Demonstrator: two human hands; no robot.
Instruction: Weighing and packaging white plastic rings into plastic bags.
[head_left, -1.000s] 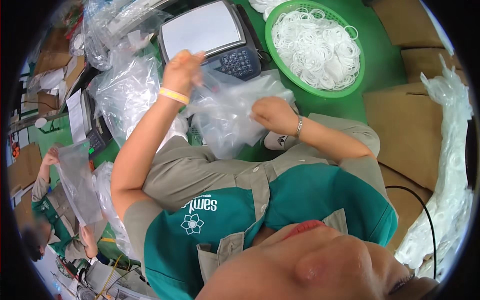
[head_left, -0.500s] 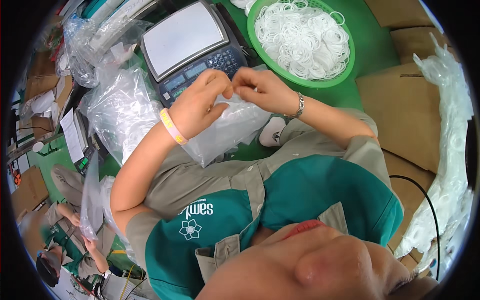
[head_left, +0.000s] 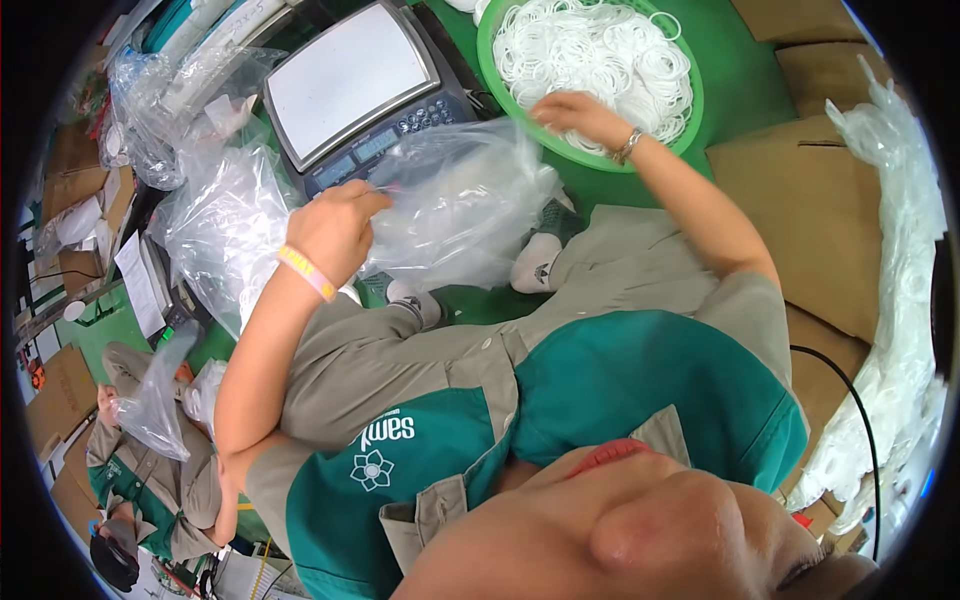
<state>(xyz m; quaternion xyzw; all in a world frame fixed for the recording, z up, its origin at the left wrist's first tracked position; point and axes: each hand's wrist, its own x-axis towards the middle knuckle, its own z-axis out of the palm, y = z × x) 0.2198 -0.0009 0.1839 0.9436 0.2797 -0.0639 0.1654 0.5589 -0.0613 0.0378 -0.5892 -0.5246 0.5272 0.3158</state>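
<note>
Arms reach forward, hands apart, clear bag [head_left: 460, 215] spread between them.
Left hand [head_left: 335, 232]: fingers curled narrow on bag's left edge. Right hand [head_left: 585, 120]: over green basket [head_left: 487, 58], fingers bent near bag's upper corner; grip unclear.

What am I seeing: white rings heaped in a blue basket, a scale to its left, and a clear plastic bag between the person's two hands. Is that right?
The basket is green, not blue, as the head view shows. The rest holds: white rings heaped in it, scale to its left, clear plastic bag between left hand and right hand.
</note>
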